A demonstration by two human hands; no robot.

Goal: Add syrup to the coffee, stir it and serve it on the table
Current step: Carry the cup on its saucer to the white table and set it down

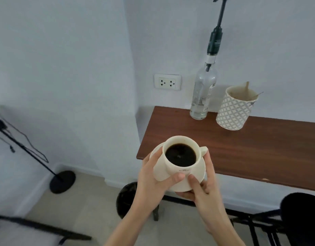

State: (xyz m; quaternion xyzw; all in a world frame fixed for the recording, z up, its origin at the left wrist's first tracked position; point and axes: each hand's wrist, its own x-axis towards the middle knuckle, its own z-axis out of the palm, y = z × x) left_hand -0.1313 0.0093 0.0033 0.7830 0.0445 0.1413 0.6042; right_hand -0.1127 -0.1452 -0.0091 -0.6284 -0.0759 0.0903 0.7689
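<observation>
A cream cup (166, 167) full of black coffee (180, 155) stands on a cream saucer (200, 170), held in the air just off the left front corner of the brown wooden table (250, 153). My left hand (153, 178) grips the saucer's left side, thumb against the cup wall. My right hand (204, 185) holds the saucer's right side from below, thumb on its rim. A clear syrup bottle (203, 93) with a black pump stands at the table's back edge. Beside it, a patterned holder (234, 110) carries a wooden stirrer (247, 87) and a spoon.
A wall socket (167, 82) sits left of the bottle. Dark stools (125, 197) stand under the table's front edge, another at the right (302, 215). A black floor stand (61, 181) is at the left, and a chair (29, 231) at the lower left.
</observation>
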